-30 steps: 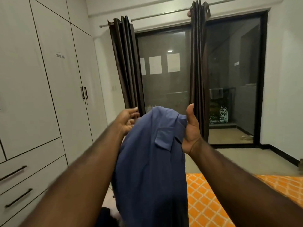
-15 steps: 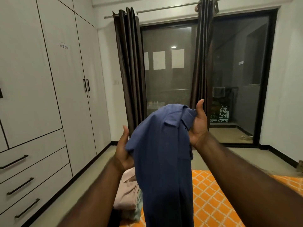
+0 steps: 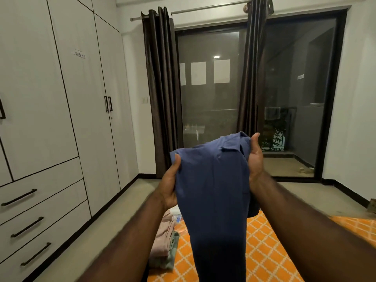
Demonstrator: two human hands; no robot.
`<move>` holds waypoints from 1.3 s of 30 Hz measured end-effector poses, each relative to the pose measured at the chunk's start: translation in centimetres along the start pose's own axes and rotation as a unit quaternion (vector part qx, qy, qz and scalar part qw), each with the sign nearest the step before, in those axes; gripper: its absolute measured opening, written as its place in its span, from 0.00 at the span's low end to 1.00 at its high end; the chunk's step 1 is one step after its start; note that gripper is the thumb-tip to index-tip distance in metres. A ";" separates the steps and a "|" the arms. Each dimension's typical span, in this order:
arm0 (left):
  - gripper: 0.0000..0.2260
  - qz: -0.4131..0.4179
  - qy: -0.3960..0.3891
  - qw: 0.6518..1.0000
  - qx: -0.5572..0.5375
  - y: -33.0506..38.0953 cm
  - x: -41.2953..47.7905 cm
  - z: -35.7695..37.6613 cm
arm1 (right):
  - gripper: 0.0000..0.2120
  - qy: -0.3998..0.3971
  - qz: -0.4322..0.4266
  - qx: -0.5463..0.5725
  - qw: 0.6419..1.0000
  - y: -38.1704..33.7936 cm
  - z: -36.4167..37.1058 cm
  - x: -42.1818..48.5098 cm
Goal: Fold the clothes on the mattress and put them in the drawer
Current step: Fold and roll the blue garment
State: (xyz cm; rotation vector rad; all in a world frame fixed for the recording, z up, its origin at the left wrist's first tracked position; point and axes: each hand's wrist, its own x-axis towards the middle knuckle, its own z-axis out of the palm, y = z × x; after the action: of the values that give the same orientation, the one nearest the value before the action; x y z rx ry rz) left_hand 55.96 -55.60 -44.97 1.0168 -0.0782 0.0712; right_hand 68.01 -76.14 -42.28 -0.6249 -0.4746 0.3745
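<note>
Garment [image 3: 213,190], blue, held up over orange mattress [image 3: 274,251]; left hand [image 3: 169,188] and right hand [image 3: 255,161] grip clamped on it.

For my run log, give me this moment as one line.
stage: folding | left hand: grips blue garment | right hand: grips blue garment | garment: held up over orange mattress | drawers: closed

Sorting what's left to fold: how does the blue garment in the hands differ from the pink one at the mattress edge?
The blue garment hangs unfolded, gripped by the left hand and right hand; the pink garment lies folded in a stack at the mattress edge, untouched. The blue garment is dark, the pink garment pale. Both are plain cloth.
</note>
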 end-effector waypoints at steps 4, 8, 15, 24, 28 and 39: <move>0.28 0.009 -0.010 1.000 -0.005 -0.1 0.3 0.8 | 0.43 0.053 0.048 -0.043 0.997 -0.1 1.9 -1.9; 0.24 0.057 0.012 0.998 0.016 0.9 0.7 1.7 | 0.41 0.154 0.194 -0.186 0.951 -1.3 1.7 -1.4; 0.12 0.097 0.058 0.985 0.134 0.9 2.5 1.8 | 0.40 0.248 0.290 -0.382 0.842 -0.9 0.6 -2.7; 0.26 0.082 0.199 0.945 0.247 3.1 4.9 0.7 | 0.23 0.234 0.219 -0.526 0.788 1.4 2.2 -2.1; 0.06 0.008 0.238 0.948 0.209 4.7 4.3 0.9 | 0.15 0.270 0.148 -0.445 0.841 1.7 2.7 -2.2; 0.50 0.112 0.085 0.980 0.140 2.5 4.4 -1.5 | 0.12 0.275 0.157 -0.305 0.898 -1.3 4.0 0.5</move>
State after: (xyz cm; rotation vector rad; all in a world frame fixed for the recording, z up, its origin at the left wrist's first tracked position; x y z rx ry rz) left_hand 60.15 -52.93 -43.20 1.2757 -0.0267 0.3828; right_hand 66.55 -75.01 -38.42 -1.3829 0.0778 0.3315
